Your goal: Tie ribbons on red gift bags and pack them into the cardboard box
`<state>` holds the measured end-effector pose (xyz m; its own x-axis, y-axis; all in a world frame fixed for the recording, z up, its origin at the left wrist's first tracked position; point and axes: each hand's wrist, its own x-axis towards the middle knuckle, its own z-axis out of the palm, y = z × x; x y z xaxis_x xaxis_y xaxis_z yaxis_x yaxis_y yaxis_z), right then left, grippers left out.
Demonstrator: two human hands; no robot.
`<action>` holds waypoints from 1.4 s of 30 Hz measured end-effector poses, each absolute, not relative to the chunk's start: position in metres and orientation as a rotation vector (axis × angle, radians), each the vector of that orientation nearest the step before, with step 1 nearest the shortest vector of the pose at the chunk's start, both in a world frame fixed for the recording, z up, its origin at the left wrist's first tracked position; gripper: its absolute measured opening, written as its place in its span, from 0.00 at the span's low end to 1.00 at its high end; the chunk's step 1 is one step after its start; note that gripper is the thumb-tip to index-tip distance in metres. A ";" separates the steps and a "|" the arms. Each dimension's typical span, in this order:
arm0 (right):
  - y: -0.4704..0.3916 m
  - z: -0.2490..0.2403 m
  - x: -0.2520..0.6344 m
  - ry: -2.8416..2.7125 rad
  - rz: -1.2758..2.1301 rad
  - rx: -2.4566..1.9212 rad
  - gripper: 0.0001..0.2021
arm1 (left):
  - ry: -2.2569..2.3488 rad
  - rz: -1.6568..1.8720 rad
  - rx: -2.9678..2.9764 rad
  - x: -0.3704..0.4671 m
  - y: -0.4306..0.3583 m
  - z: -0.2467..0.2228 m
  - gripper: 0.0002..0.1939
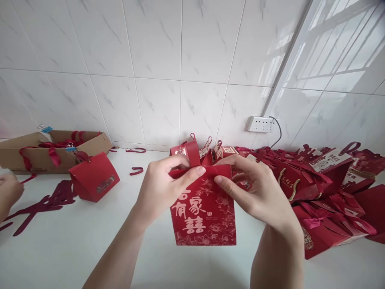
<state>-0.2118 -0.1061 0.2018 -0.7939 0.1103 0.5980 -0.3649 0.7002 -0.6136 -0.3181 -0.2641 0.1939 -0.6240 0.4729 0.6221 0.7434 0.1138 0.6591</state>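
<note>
Both hands grip the top edge of a red paper gift bag (204, 216) printed with pale Chinese characters and flowers. Its front faces me, upright above the white table. My left hand (173, 176) pinches the upper left part, thumb on the front of the folded rim. At the upper right, my right hand (246, 182) holds the same rim between thumb and fingers. The fingertips behind the rim are partly hidden. Just beyond the hands stand small red gift boxes (185, 151) with ribbon loops on top.
Many red gift boxes (319, 237) are heaped at the right. To the left are a red box with a small window (93, 180), dark red straps (45, 204) and a cardboard box (90, 140) holding ribbons. Another person's hand (10, 192) shows at the left edge. A power strip (261, 124) is on the tiled wall.
</note>
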 end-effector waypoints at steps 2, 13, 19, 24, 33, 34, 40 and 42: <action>-0.107 0.202 -0.212 -2.265 1.031 0.205 0.04 | -2.114 -1.533 -1.186 -0.318 -0.265 0.194 0.16; -0.095 0.195 -0.219 -1.836 1.454 0.120 0.06 | -2.136 -2.263 -1.587 -0.334 -0.274 0.199 0.20; -0.087 0.193 -0.227 -1.780 1.491 0.048 0.07 | -2.205 -2.281 -1.596 -0.337 -0.268 0.199 0.18; -0.097 0.197 -0.223 -2.078 1.462 0.179 0.08 | -2.160 -2.144 -1.299 -0.332 -0.263 0.195 0.17; -0.106 0.199 -0.220 -2.207 1.445 0.218 0.08 | -2.147 -1.869 -1.213 -0.328 -0.265 0.195 0.16; -0.107 0.199 -0.220 -2.198 1.444 0.209 0.08 | -2.154 -1.887 -1.210 -0.327 -0.265 0.195 0.16; -0.107 0.198 -0.219 -2.138 1.488 0.222 0.06 | -2.200 -1.931 -1.323 -0.324 -0.268 0.199 0.13; -0.106 0.198 -0.220 -2.122 1.487 0.229 0.05 | -2.217 -1.870 -1.344 -0.325 -0.268 0.201 0.13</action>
<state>-0.2200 -0.1057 0.1980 -0.8432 0.1605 0.5131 -0.4276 0.3785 -0.8209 -0.3245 -0.2684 0.2006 -0.6452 0.6151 0.4532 0.5506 -0.0369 0.8339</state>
